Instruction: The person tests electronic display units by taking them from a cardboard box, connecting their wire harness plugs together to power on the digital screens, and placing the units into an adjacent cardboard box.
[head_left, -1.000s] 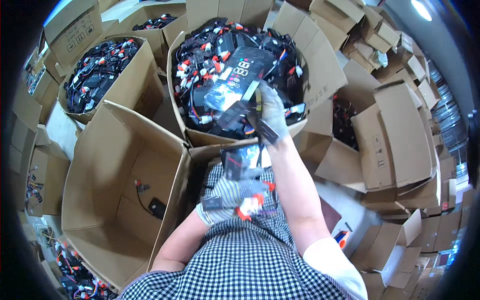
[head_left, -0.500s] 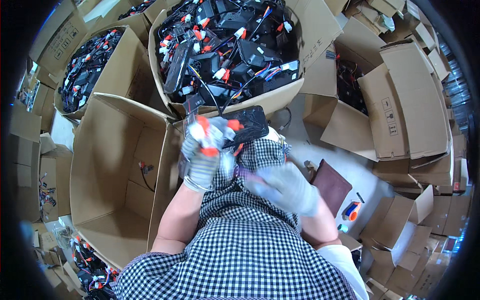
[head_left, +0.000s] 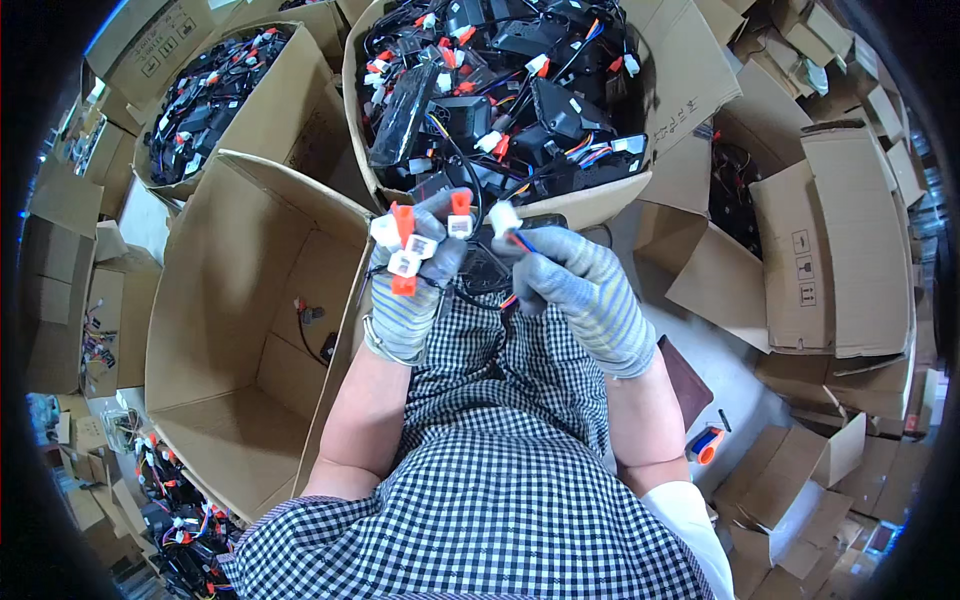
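My left hand (head_left: pixel 405 310), in a striped grey glove, is closed around several white plug connectors (head_left: pixel 405 262) with orange-red pieces on them. My right hand (head_left: pixel 590 300), gloved the same way, pinches thin coloured wires just behind a white connector (head_left: pixel 504 216). The two hands are apart, with a small gap between the plugs. Below and between them, a black plastic unit (head_left: pixel 483 262) rests at my lap, mostly hidden by the hands. A dark cable runs down toward it from the large box ahead.
Ahead, a large carton (head_left: pixel 610 200) is heaped with black wired units (head_left: pixel 560 105). A tall open carton (head_left: pixel 215 300) at my left has a small wired connector (head_left: pixel 305 310) inside. More cartons (head_left: pixel 800 240) stand at right, near an orange-and-blue tape roll (head_left: pixel 708 445) on the floor.
My right hand has risen from my lap and now holds up a white connector by its wires. My left hand keeps the bunch of plugs. The view has shifted slightly.
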